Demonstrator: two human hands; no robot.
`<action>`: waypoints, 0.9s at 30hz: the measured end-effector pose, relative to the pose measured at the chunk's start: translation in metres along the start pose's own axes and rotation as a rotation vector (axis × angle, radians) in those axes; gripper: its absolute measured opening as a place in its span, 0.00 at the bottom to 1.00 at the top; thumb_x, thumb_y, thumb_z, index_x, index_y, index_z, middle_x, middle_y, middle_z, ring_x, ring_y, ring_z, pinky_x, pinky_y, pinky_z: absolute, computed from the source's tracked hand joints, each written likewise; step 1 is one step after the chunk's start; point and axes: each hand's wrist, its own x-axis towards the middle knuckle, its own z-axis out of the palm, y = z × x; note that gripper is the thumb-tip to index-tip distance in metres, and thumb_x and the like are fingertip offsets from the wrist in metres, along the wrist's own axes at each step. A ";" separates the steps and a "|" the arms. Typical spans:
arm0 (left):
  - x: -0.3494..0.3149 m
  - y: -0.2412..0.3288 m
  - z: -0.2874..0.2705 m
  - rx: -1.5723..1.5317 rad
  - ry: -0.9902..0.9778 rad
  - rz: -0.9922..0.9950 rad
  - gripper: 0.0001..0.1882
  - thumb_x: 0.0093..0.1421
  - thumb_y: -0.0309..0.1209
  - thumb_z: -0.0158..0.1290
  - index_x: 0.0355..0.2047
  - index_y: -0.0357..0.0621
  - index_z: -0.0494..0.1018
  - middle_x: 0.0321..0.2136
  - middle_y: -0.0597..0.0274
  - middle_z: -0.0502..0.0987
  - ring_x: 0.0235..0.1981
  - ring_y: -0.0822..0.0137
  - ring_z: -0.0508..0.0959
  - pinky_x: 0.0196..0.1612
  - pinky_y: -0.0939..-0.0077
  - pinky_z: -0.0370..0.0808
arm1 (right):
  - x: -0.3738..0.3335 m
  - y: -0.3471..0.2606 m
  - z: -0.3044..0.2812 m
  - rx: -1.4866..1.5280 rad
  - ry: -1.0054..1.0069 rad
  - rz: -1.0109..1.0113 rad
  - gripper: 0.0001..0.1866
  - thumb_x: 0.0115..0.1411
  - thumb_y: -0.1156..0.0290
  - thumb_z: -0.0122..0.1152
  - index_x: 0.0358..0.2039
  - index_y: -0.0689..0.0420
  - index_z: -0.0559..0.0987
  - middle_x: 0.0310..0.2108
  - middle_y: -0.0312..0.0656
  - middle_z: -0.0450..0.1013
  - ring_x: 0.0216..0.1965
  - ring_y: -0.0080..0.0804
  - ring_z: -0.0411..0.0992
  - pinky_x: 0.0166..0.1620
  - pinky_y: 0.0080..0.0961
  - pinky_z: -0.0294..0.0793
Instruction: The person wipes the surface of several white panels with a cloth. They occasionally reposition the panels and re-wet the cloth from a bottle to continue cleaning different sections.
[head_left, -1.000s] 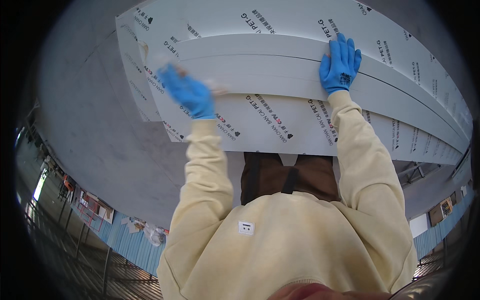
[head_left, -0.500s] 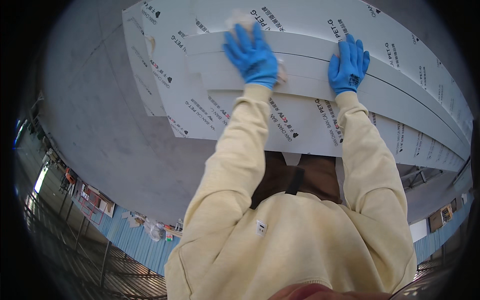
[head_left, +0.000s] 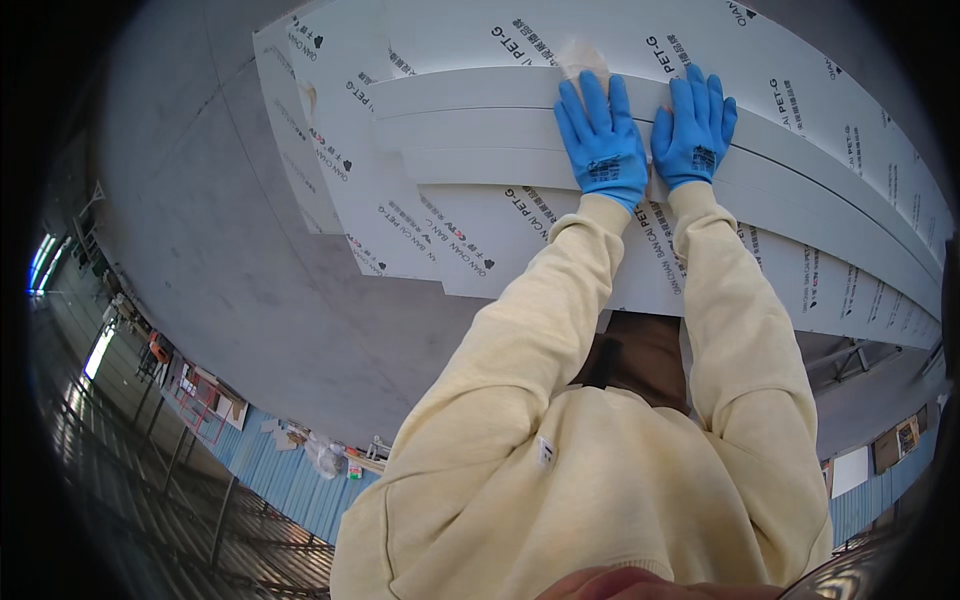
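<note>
Both of my hands wear blue gloves and lie flat on long pale grey strips (head_left: 480, 125) set side by side over film-covered sheets. Beneath my left hand (head_left: 605, 140) is a pale cloth (head_left: 583, 58); it shows past the fingertips and beside the wrist. The fingers of that hand are stretched out and slightly apart, pressing the cloth down. Close beside it, my right hand (head_left: 695, 130) rests palm down across the strips with its fingers stretched. A dark thin seam (head_left: 790, 157) runs along between the strips.
White sheets (head_left: 400, 240) with printed protective film lie stacked and offset under the strips. They rest on a large grey surface (head_left: 200, 200). Farther off are a blue corrugated surface (head_left: 280, 480), a clear plastic bag (head_left: 325, 458) and a metal frame (head_left: 850, 360) at the right.
My left hand has slid right along the strips with the cloth under it and now lies close to my right hand. My right hand has hardly moved.
</note>
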 end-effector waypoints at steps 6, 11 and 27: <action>0.017 -0.109 -0.017 0.039 0.176 -0.057 0.30 0.65 0.34 0.50 0.68 0.51 0.65 0.71 0.42 0.57 0.72 0.34 0.54 0.73 0.45 0.55 | 0.002 0.004 0.004 0.035 0.033 -0.016 0.19 0.64 0.61 0.58 0.55 0.49 0.78 0.66 0.43 0.69 0.69 0.50 0.62 0.73 0.53 0.47; 0.063 -0.219 -0.062 0.196 0.153 -0.322 0.32 0.65 0.35 0.50 0.69 0.47 0.62 0.71 0.38 0.56 0.71 0.38 0.58 0.73 0.51 0.55 | 0.002 0.004 0.005 0.021 0.036 -0.011 0.19 0.64 0.62 0.59 0.54 0.48 0.78 0.65 0.42 0.69 0.69 0.50 0.62 0.74 0.52 0.48; 0.006 -0.147 -0.043 0.188 0.182 -0.429 0.30 0.67 0.31 0.46 0.69 0.43 0.60 0.72 0.43 0.54 0.71 0.40 0.59 0.74 0.53 0.58 | 0.002 0.004 0.006 0.016 0.051 -0.020 0.18 0.64 0.62 0.58 0.53 0.49 0.79 0.65 0.42 0.70 0.69 0.47 0.62 0.73 0.51 0.48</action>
